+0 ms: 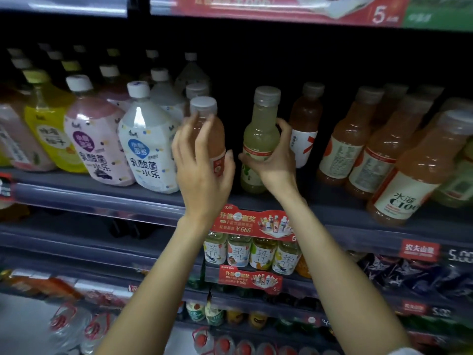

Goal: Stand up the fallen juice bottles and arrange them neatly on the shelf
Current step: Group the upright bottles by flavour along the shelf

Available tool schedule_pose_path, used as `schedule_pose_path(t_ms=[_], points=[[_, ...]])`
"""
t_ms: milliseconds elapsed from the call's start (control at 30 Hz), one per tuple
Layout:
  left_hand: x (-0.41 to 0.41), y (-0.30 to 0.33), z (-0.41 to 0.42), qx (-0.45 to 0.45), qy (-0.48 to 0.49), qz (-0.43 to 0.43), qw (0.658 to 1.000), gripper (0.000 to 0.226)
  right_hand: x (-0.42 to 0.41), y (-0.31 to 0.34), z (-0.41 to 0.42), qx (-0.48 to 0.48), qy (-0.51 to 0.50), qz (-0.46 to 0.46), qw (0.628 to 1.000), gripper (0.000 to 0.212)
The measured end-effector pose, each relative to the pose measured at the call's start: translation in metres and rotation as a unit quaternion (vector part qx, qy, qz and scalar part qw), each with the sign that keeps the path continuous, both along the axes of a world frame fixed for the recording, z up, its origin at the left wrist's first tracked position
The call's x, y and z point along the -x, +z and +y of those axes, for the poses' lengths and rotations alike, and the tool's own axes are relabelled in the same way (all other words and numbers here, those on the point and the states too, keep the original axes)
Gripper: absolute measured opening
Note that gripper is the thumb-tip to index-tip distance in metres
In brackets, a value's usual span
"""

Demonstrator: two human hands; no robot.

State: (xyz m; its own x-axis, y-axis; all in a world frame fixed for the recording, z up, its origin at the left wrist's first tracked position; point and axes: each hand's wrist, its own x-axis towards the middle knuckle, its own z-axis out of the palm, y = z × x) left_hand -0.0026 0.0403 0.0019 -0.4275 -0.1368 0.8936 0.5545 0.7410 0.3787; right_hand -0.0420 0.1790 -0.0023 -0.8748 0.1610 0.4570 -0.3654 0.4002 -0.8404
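On the grey shelf my left hand wraps around an upright orange-pink juice bottle with a grey cap. Just to its right, my right hand grips a pale green juice bottle, also upright, standing on the shelf. Behind my right hand stands another orange bottle with a white and red label. Further right, several orange juice bottles stand in rows and appear to lean.
Large pouch-shaped bottles in white, pink and yellow fill the shelf's left half. A red promotional tag hangs on the shelf edge. Lower shelves hold tea bottles and water jugs.
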Motion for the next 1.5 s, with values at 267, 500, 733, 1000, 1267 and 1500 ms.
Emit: schedule_pose_path(t_ms=[267, 500, 733, 1000, 1267, 1500], points=[[-0.027, 0.005, 0.061, 0.063, -0.404, -0.195, 0.892, 0.073, -0.095, 0.026, 0.067, 0.112, -0.076, 0.106, 0.985, 0.085], [-0.063, 0.002, 0.197, 0.069, -0.526, -0.261, 0.806, 0.081, -0.178, 0.033, 0.184, 0.145, -0.181, 0.078, 0.97, 0.08], [-0.077, -0.001, 0.332, 0.056, -0.478, -0.243, 0.842, 0.074, -0.197, 0.031, 0.306, 0.064, -0.279, 0.008, 0.958, 0.079], [-0.067, -0.034, 0.412, -0.034, -0.337, -0.299, 0.892, 0.074, -0.166, 0.008, 0.355, -0.116, -0.331, 0.001, 0.936, 0.084], [-0.071, -0.037, 0.437, -0.051, -0.272, -0.281, 0.919, 0.07, -0.161, -0.004, 0.372, -0.075, -0.323, 0.031, 0.943, 0.072], [-0.066, -0.034, 0.41, -0.066, -0.359, -0.287, 0.885, 0.058, -0.163, -0.011, 0.368, -0.118, -0.318, 0.051, 0.939, 0.055]])
